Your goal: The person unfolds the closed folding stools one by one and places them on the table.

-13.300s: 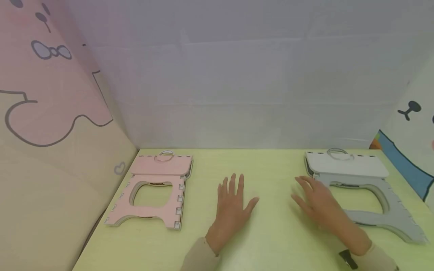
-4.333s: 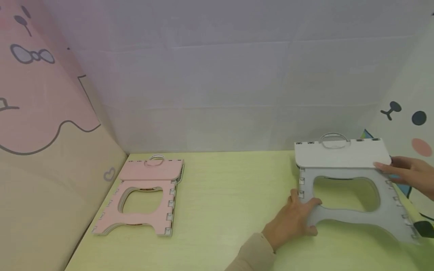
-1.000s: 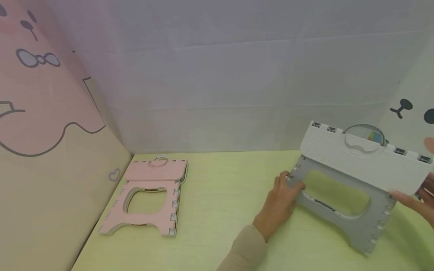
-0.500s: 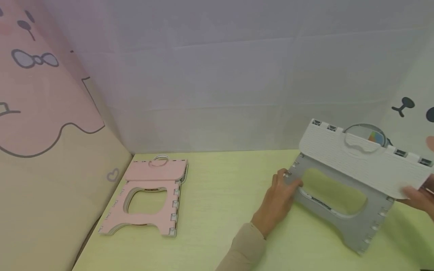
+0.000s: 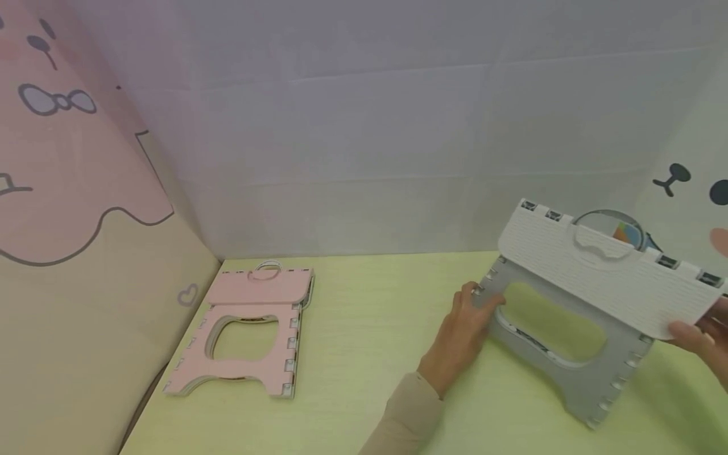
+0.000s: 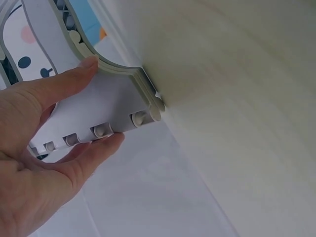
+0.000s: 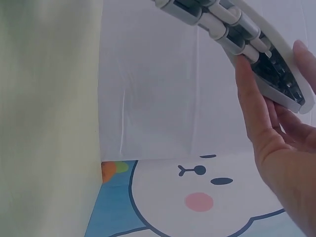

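Nearest you is a beige sleeve (image 5: 406,414), crossing the pale yellow-green bench (image 5: 352,379) toward the folded grey-and-white plastic step stool (image 5: 603,284) on your right. Your left hand (image 5: 461,338) grips the stool's left leg, thumb at the edge of the cutout and fingers round the hinged side. Your right hand (image 5: 708,338), partly cut off by the frame, pinches the right end, thumb on the white panel (image 5: 546,249) and fingers behind it.

You have the stool tilted over the right part of the bench; whether its lower corner touches down you cannot tell. Its handle end points away from you and to the right, its feet toward you and to the left. The long axis of the white panel slants across your view, its left end farther off and its right end nearer.

The white panel looks finely ridged, with a recess at the clear-looking, hoop-shaped handle (image 5: 608,213); the grey legs frame a rounded cutout and carry hinge knuckles down both sides.

To your left, well apart, a folded pink plastic step stool (image 5: 250,292) lies flat, handle away from you. Beyond hangs a creased whitish cloth (image 5: 352,158).
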Available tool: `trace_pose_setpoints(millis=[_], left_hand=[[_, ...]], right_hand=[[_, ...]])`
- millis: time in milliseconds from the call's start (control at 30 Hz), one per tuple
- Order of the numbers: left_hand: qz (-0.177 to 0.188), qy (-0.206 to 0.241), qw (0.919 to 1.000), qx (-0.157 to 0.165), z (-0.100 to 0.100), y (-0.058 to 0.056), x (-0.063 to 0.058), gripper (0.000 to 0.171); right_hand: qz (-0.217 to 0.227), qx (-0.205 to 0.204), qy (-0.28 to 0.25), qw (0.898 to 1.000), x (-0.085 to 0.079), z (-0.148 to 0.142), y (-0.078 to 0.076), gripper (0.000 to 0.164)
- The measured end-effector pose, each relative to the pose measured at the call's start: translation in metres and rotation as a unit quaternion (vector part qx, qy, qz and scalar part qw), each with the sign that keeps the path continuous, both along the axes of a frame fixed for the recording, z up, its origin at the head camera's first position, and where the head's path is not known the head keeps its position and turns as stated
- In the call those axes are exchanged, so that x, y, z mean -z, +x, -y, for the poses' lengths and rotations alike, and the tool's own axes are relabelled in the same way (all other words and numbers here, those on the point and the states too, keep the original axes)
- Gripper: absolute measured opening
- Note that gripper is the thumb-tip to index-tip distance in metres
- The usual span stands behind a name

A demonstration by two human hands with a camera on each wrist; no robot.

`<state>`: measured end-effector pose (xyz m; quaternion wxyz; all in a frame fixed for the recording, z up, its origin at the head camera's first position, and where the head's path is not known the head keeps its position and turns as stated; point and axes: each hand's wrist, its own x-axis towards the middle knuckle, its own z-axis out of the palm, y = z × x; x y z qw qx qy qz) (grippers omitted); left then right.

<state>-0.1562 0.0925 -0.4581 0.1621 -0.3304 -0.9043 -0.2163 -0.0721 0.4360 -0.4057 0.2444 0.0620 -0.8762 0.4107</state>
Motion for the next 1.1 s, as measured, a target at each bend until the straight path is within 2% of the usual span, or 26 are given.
trace_pose_setpoints(millis=[233,367,467,667,800,867,1000,1033,1100], left_hand=[[-0.015,-0.003,0.9999,-0.001,0.002,-0.002,0.000,0.052],[-0.021,-0.011,0.9997,0.000,0.003,-0.003,-0.001,0.056],[-0.009,-0.010,0.9999,0.006,0.005,-0.004,-0.002,0.059],[0.044,0.009,0.9987,0.023,0.011,-0.007,-0.004,0.061],[0.047,0.012,0.9982,0.034,0.014,-0.009,-0.003,0.061],[0.044,0.016,0.9981,0.039,0.015,-0.010,-0.003,0.060],[0.042,0.025,0.9977,0.046,0.018,-0.012,-0.002,0.061],[0.044,0.026,0.9976,0.047,0.018,-0.012,-0.002,0.061],[0.046,0.030,0.9972,0.051,0.019,-0.013,-0.001,0.061]], right_hand=[[-0.001,0.008,0.006,1.000,-0.011,0.013,0.003,0.123],[-0.007,0.007,0.004,1.000,-0.014,0.016,0.005,0.126],[-0.017,0.000,-0.009,1.000,-0.019,0.020,0.006,0.131],[-0.022,-0.029,-0.010,0.999,-0.030,0.032,0.012,0.143],[-0.006,-0.057,-0.010,0.998,-0.029,0.034,0.014,0.143],[0.010,-0.103,-0.062,0.993,-0.024,0.031,0.013,0.137],[0.057,-0.133,-0.084,0.986,-0.013,0.026,0.011,0.111],[0.064,-0.131,-0.077,0.986,-0.011,0.026,0.011,0.104],[0.062,-0.107,-0.031,0.992,-0.011,0.029,0.012,0.096]])
